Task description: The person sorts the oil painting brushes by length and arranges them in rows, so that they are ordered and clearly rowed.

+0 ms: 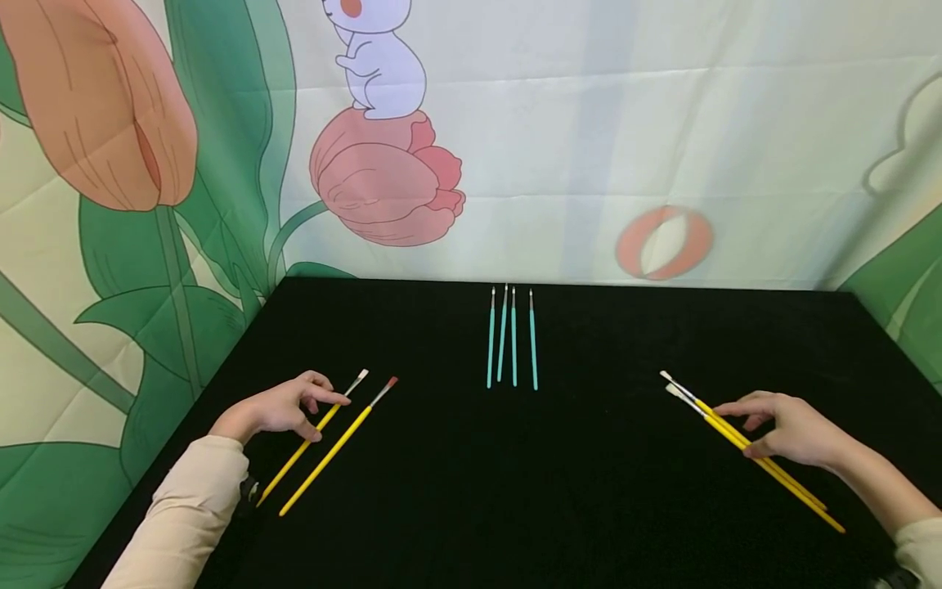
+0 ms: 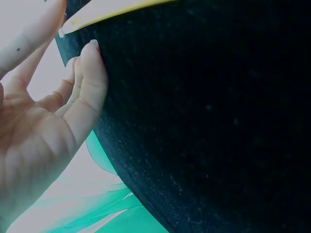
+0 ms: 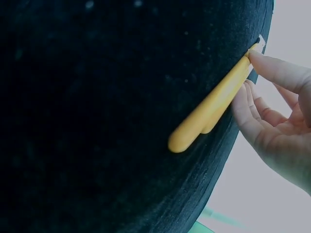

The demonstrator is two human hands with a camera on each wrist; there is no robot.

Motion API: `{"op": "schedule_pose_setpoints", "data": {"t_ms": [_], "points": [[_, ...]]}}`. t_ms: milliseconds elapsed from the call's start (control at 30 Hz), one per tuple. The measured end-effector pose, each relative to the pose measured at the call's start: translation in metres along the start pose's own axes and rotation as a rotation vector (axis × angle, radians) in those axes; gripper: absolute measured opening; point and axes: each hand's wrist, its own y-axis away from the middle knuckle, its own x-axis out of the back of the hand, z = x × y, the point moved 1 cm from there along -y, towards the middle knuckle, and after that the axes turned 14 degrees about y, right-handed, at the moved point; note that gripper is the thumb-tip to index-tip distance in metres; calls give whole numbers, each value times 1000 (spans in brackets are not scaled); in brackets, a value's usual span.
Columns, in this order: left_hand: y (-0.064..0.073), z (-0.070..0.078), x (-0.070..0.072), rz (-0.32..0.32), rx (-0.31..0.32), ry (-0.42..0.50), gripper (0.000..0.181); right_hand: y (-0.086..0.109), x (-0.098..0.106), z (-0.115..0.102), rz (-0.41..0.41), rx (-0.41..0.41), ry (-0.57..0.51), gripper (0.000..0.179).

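At the left, a yellow paintbrush (image 1: 291,464) with pale bristles lies slantwise under my left hand (image 1: 283,406). The thumb and index finger cross over it, spread apart from each other; in the left wrist view its yellow handle (image 2: 121,9) shows near the fingertips. Beside it lies a second yellow paintbrush (image 1: 327,458) with red bristles. Over on the right, my right hand (image 1: 791,429) holds two yellow paintbrushes (image 1: 791,480) side by side. Its thumb is on one side and a finger on the other. Their rounded handle ends (image 3: 181,141) show in the right wrist view.
Several turquoise paintbrushes (image 1: 513,343) stand in a loose row at the back middle of the black table (image 1: 471,491), bristles pointing away. Behind the table hangs a printed cloth (image 1: 545,164) with flowers and a white animal.
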Motion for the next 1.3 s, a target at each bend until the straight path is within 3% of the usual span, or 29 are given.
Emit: {"op": "schedule_pose_setpoints", "data": {"t_ms": [367, 700, 1000, 1300], "points": [[-3, -5, -1, 33, -31, -23, 54, -2, 2, -1, -22, -35, -10, 59], [-3, -3, -1, 47, -29, 37, 55, -1, 7, 4, -72, -28, -97, 61], [-6, 0, -2, 65, -95, 8, 53, 0, 11, 6, -145, 29, -203, 51], [-6, 14, -1, 124, -152, 30, 55, 0, 12, 5, -131, 45, -267, 55]]}}
